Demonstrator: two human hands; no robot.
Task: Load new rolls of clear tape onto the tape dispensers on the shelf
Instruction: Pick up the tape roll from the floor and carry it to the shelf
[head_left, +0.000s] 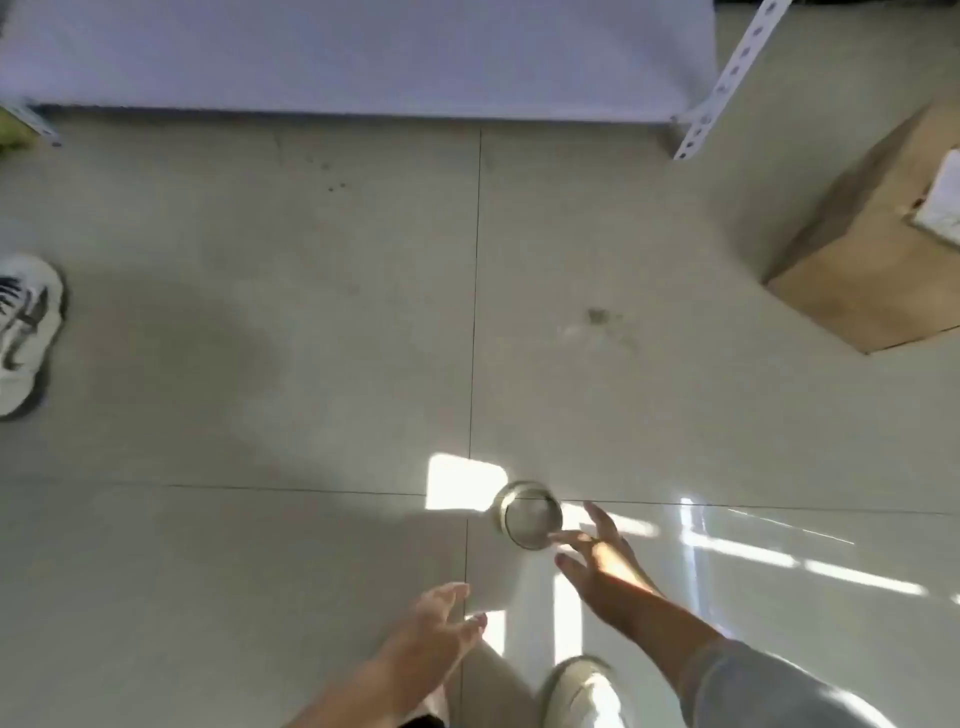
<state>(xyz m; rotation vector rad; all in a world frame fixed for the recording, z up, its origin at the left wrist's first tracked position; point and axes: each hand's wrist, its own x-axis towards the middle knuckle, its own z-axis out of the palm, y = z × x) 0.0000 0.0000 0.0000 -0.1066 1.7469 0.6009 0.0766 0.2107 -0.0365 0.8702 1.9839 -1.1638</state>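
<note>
Reaching down, the right hand, fingers spread, touches a clear tape roll lying on the floor tiles at five o'clock. The left hand hangs loose, holding nothing. No dispenser in sight; loading looks not yet begun.

One roll of clear tape — two hands | one cardboard box | two shoes — one shelf

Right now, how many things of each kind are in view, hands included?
Tape roll: 1
Hands: 2, left hand, right hand
Cardboard box: 1
Shoes: 2, one at left, one at bottom
Shelf: 1
Total: 7
</note>
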